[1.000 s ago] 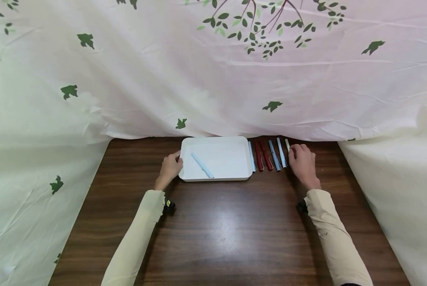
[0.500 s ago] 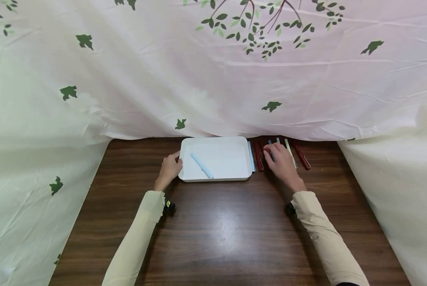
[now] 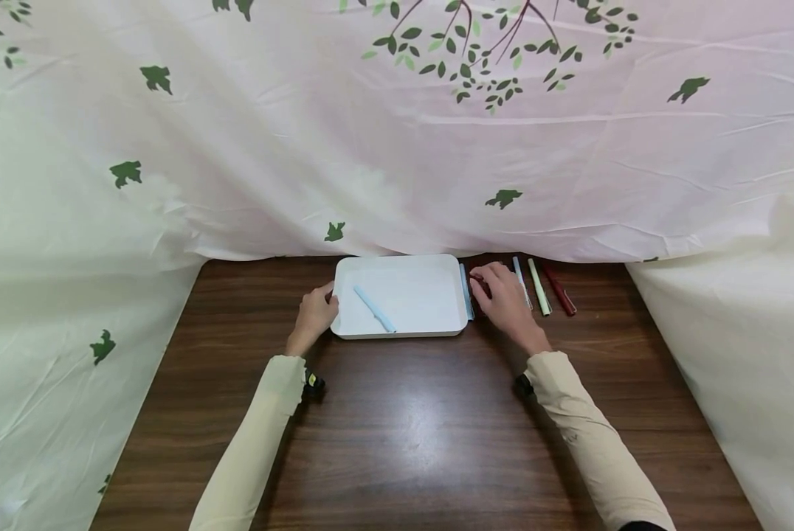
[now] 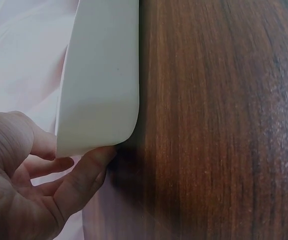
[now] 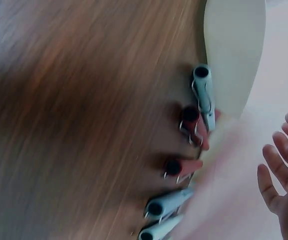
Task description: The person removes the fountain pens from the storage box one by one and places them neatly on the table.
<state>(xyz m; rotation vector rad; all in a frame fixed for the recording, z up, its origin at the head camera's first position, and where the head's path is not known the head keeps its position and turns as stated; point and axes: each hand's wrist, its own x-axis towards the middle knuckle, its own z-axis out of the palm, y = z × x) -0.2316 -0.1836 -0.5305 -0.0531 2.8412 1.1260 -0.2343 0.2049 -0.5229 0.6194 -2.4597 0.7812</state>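
Observation:
My left hand [image 3: 313,313] grips the left end of a white tray [image 3: 420,295]; in the left wrist view its thumb is at the rim and its fingers are at the tray's underside edge. A light blue pen [image 3: 373,308] lies slanted inside the tray. My right hand [image 3: 505,302] is above the pens right of the tray, fingers loosely bent, hiding some of them. In the right wrist view its fingers [image 5: 269,187] are apart from a light blue pen [image 5: 203,92], two red pens [image 5: 184,167] and a blue pen [image 5: 167,202].
Right of my right hand lie a light blue pen [image 3: 520,276], a pale green pen [image 3: 539,289] and a red pen [image 3: 559,291]. A white patterned cloth [image 3: 397,147] hangs along the back of the dark wooden table [image 3: 404,442] and down both sides.
My right hand has moved left along the row of pens towards the tray, uncovering the pale green pen and the red pen at the right. My left hand stays on the tray.

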